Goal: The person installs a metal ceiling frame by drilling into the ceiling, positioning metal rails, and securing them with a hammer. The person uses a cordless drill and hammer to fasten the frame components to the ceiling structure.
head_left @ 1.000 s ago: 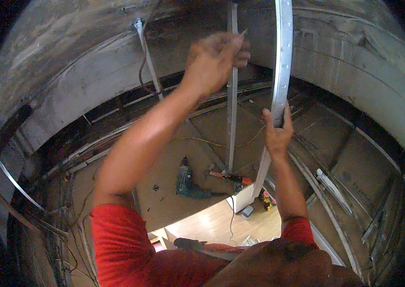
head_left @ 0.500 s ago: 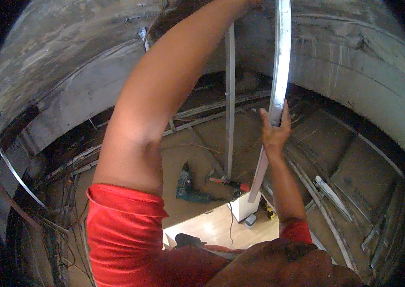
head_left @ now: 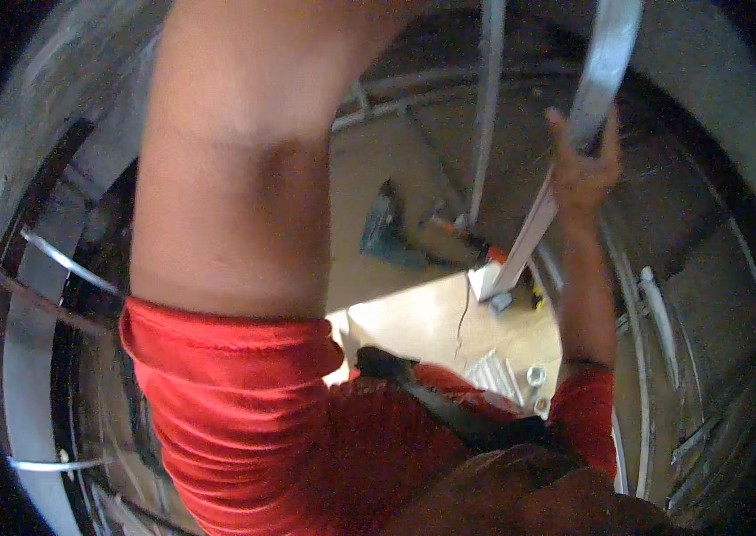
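My right hand (head_left: 585, 179) is raised at the upper right. It grips a long silvery metal channel (head_left: 609, 71), thumb on one side and fingers on the other. The channel runs out of the top of the picture; its lower part (head_left: 530, 223) slants down past my wrist. Up the left side goes my left arm (head_left: 226, 179) in a red sleeve, its hand beyond the top edge. Between the arms, another thin metal channel (head_left: 487, 116) stands upright, apart from my right hand.
On the brown board surface lie a teal power drill (head_left: 385, 228) and a red-and-black tool (head_left: 476, 246). Below them an opening shows a light wooden floor (head_left: 418, 322), with a cable and a white bucket (head_left: 536, 375). Metal strips (head_left: 659, 313) lie right; dark beams (head_left: 38, 205) curve left.
The view has tilted downward, so the drill, opening and right hand appear higher in the picture. The right hand keeps its grip on the channel. More of the floor below shows.
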{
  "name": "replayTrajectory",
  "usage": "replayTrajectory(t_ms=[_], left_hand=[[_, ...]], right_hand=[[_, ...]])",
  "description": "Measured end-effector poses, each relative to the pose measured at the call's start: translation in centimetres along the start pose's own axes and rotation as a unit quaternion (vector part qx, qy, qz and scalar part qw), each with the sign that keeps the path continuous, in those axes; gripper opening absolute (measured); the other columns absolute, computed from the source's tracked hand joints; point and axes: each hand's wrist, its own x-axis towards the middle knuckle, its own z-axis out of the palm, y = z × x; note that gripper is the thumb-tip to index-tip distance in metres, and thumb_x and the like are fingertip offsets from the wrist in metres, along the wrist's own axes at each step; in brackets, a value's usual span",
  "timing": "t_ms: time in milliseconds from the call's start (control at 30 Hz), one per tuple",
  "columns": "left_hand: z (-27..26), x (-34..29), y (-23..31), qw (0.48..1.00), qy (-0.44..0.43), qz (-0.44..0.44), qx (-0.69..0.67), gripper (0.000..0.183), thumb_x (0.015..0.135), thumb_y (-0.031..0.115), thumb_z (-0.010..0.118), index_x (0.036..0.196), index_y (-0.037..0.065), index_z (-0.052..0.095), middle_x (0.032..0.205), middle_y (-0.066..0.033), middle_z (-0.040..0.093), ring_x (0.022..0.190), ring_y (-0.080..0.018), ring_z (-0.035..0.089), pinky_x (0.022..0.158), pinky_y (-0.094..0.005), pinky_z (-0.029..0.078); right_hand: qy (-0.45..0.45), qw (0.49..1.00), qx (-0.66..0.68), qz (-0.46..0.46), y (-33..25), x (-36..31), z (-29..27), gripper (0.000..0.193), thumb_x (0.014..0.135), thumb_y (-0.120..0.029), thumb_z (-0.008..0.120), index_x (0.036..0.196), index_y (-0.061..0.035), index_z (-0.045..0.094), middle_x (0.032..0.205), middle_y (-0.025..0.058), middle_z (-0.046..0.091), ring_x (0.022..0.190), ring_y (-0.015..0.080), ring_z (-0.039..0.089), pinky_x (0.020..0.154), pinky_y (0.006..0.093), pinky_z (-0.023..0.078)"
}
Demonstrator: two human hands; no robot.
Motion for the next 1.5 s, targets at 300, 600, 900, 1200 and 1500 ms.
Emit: replayTrajectory(t_ms=[300,600,900,1200,1500], left_hand=[[-3.2,-20.0,8.0,0.973,-0.131,-0.177,-0.069,0.051,0.101,0.036,0.034,0.114,-0.004,0.063,0.115,-0.0312,0.061,0.112,-0.0474,0.055,0.100,-0.0520,0.039],[-3.1,-16.9,4.6,0.988,-0.025,-0.131,-0.075,0.050,0.100,0.035,0.037,0.114,-0.005,0.062,0.114,-0.0317,0.061,0.110,-0.0479,0.056,0.099,-0.0513,0.040],[-3.0,8.6,-5.3,0.962,0.272,-0.003,-0.002,0.048,0.100,0.035,0.040,0.114,-0.006,0.062,0.113,-0.0322,0.061,0.108,-0.0484,0.056,0.098,-0.0506,0.042],[0.8,19.0,-7.2,0.937,0.340,-0.027,-0.079,0.045,0.099,0.033,0.046,0.114,-0.007,0.061,0.111,-0.0327,0.062,0.104,-0.0498,0.057,0.094,-0.0495,0.044],[3.5,24.3,-10.5,0.928,0.358,-0.041,-0.091,0.053,0.097,0.041,0.051,0.120,-0.005,0.060,0.119,-0.0306,0.060,0.113,-0.0413,0.058,0.098,-0.0444,0.044]], right_hand=[[0.061,0.977,0.023,-0.203,-3.1,-4.9,2.5,0.055,0.080,-0.026,0.079,0.122,0.0031,0.058,0.107,0.0171,0.066,0.096,0.0297,0.062,0.087,0.0370,0.049],[-0.315,0.932,-0.087,-0.155,7.1,-20.9,7.5,0.034,0.084,-0.025,0.071,0.102,0.0029,0.063,0.091,0.0199,0.066,0.079,0.0359,0.063,0.071,0.0430,0.052],[-0.236,0.890,-0.326,-0.213,12.3,-25.6,7.4,0.030,0.092,-0.029,0.054,0.088,0.0000,0.062,0.080,0.0157,0.064,0.064,0.0327,0.061,0.054,0.0443,0.049],[-0.396,0.909,-0.025,0.126,-1.2,-16.7,-0.3,0.032,0.092,-0.029,0.066,0.108,-0.0022,0.060,0.079,0.0101,0.062,0.070,0.0239,0.060,0.068,0.0373,0.049],[-0.032,0.999,-0.008,0.012,-7.1,-3.4,-5.6,0.037,0.087,-0.021,0.075,0.117,-0.0015,0.066,0.105,0.0104,0.069,0.092,0.0186,0.063,0.084,0.0337,0.050]])
